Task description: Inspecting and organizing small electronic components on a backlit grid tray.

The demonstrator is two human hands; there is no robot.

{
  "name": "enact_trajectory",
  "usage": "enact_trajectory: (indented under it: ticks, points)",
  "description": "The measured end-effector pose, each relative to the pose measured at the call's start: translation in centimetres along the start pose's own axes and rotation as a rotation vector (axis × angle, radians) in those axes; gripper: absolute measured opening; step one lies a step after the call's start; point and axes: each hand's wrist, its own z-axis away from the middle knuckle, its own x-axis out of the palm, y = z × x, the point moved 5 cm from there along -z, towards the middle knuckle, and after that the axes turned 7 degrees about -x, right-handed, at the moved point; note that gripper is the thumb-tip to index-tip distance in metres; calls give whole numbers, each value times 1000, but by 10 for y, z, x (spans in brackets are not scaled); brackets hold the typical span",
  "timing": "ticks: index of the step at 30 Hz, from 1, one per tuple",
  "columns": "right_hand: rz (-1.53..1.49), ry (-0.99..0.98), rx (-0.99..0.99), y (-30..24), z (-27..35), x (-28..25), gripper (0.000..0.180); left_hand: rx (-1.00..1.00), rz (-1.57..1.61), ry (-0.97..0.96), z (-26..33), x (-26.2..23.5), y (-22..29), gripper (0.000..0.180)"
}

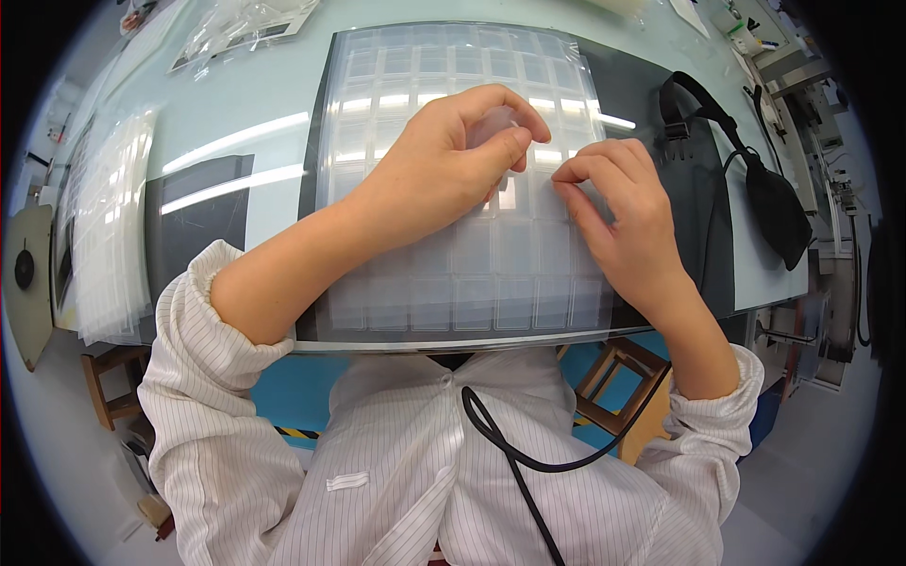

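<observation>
A clear plastic sheet or tray with rows of rectangular pockets (434, 292) lies in front of me, and light strips reflect off it. Over its middle, my left hand (462, 156) is curled with thumb and forefinger drawn together. A pale, see-through patch shows inside that curl; I cannot tell whether it is a held piece or the plastic below. My right hand (618, 203) hovers above the right side of the pockets, thumb and forefinger tips pinched close together. Whatever may be between those tips is too small to make out. A short gap separates the two hands.
Beneath the pocketed plastic is a dark mat (642, 71). A stack of clear plastic sheets (118, 226) lies at the left, and crumpled clear bags (241, 28) at the far left. A black strapped pouch (779, 212) rests at the right. A wooden stool (618, 382) stands below the table edge.
</observation>
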Motion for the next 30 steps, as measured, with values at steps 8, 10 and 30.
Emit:
enact_trajectory:
  ticks: [8, 10, 30]
  points:
    - [10, -75, 43, 2, -5, 1, 11, 6, -5, -18, -1, 5, 0, 18]
    - [25, -88, 38, -1, -6, -2, 9, 22, -44, -31, -1, 6, 2, 19]
    - [225, 31, -29, 3, 19, -17, 16, -40, 134, 16, 8, 4, -2, 15]
